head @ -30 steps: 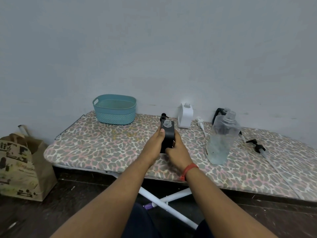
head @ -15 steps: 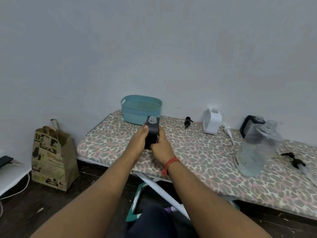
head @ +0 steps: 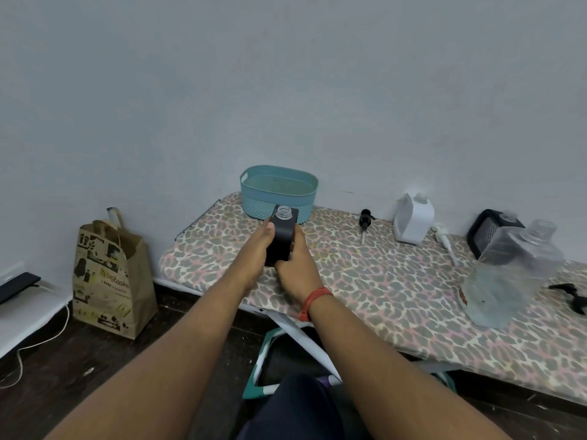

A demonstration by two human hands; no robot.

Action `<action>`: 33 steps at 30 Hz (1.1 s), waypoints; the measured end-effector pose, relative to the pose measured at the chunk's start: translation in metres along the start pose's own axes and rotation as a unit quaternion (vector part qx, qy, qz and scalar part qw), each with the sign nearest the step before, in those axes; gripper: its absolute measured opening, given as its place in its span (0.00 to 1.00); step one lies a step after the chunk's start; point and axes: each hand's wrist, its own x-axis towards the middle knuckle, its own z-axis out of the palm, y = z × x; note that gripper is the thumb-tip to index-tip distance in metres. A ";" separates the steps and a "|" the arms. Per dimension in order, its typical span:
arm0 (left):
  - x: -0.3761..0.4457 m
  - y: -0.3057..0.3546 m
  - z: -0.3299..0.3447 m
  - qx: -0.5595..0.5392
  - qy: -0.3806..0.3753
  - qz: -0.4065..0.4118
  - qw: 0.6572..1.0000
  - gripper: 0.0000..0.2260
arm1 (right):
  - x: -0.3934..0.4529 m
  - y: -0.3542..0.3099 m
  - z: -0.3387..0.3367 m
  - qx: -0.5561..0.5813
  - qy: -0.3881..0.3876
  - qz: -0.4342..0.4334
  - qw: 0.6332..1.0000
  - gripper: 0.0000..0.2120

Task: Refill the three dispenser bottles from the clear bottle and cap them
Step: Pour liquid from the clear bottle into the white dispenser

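Leopard-print worktop [head: 365, 281] against a grey wall. Left hand [head: 254, 252] and right hand [head: 297, 268] both grip the black dispenser bottle [head: 281, 239], upright, neck uncapped. Clear bottle [head: 511, 274] stands well apart to the right, nearer the right hand; black pump [head: 365, 219] lies between.

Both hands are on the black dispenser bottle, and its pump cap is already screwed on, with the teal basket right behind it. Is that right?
Not quite. In the head view the black dispenser bottle has no cap: its clear threaded neck stands open. The rest holds: the left hand and right hand both grip it, with the teal basket behind it.
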 end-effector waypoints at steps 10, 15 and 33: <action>-0.023 0.031 0.010 0.041 0.173 0.176 0.968 0.25 | 0.000 0.029 -0.089 -0.077 0.084 0.040 0.993 0.37; -0.023 0.064 0.074 0.131 0.106 0.287 0.943 0.25 | 0.008 0.040 -0.144 -0.090 0.159 0.073 0.980 0.35; 0.081 0.026 0.256 0.047 -0.090 -0.042 0.994 0.29 | 0.092 0.086 -0.220 0.050 0.317 0.151 0.935 0.33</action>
